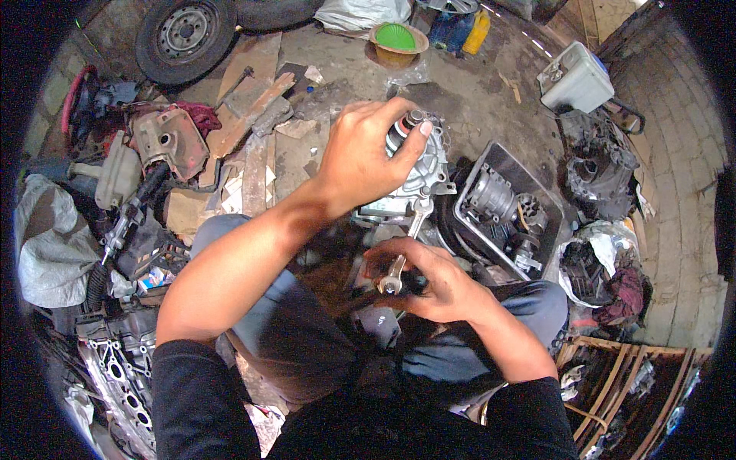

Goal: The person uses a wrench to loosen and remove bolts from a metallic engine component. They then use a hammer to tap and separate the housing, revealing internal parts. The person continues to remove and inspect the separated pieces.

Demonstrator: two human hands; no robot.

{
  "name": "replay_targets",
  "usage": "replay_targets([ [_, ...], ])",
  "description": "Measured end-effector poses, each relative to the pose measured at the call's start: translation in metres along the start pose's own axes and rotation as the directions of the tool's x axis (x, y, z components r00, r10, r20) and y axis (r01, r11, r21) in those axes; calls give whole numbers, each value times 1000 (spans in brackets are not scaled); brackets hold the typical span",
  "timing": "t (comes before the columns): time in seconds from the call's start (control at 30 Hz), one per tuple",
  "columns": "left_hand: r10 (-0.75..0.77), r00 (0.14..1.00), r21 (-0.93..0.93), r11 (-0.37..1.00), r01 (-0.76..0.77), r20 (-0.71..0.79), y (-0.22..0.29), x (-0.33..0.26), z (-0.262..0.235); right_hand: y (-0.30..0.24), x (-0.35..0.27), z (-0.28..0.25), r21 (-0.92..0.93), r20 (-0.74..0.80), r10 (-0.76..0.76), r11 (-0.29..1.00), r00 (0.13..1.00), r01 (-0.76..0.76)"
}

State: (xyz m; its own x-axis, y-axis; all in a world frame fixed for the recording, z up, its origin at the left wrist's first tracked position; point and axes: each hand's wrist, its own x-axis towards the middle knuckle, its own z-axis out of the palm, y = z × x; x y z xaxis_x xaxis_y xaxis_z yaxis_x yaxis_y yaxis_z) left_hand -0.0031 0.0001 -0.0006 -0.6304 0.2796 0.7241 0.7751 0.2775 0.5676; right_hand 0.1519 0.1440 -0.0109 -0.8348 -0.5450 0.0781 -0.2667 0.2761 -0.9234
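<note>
My left hand (364, 146) is curled round the dark, round-topped cylindrical end (399, 132) of a silver cast-metal housing (429, 165), its thumb along the near side. Below it, my right hand (437, 280) is closed round the middle of a wrench (418, 221). The wrench's upper jaw sits at the lower edge of the housing, by a bolt I cannot clearly make out. Its other end pokes out below my fingers. The housing stands in front of my bent knees, and its lower part is hidden by my hands.
On the right, a grey tray (502, 152) holds metal parts, with a dark gearbox-like casting (602, 165) beyond. A white container (576, 77) stands far right. Tyre and wheel (186, 32), wooden boards (249, 115) and an engine head (123, 383) lie on the left. A green-lined bowl (397, 38) is at the back.
</note>
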Motion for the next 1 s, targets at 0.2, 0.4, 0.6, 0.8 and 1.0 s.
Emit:
replay_targets([
  [0.2, 0, 1000, -16, 1000, 0, -3, 1, 0, 0, 2, 4, -1, 33, -54, -27, 999, 998, 29],
  [0.4, -15, 1000, -19, 1000, 15, 3, 0, -2, -1, 11, 7, 15, 158, -157, 20, 987, 987, 6],
  [0.6, 12, 1000, 10, 1000, -12, -5, 4, -1, -3, 28, 9, 48, 445, -290, -15, 883, 957, 148],
  [0.8, -43, 997, 20, 999, 41, 65, 3, -2, -6, 34, 7, 57, -26, -406, -187, 981, 895, 193],
  [1.0, -55, 997, 7, 998, 55, 61, 1, -1, -4, 30, -11, 58, 20, -471, -87, 994, 878, 109],
])
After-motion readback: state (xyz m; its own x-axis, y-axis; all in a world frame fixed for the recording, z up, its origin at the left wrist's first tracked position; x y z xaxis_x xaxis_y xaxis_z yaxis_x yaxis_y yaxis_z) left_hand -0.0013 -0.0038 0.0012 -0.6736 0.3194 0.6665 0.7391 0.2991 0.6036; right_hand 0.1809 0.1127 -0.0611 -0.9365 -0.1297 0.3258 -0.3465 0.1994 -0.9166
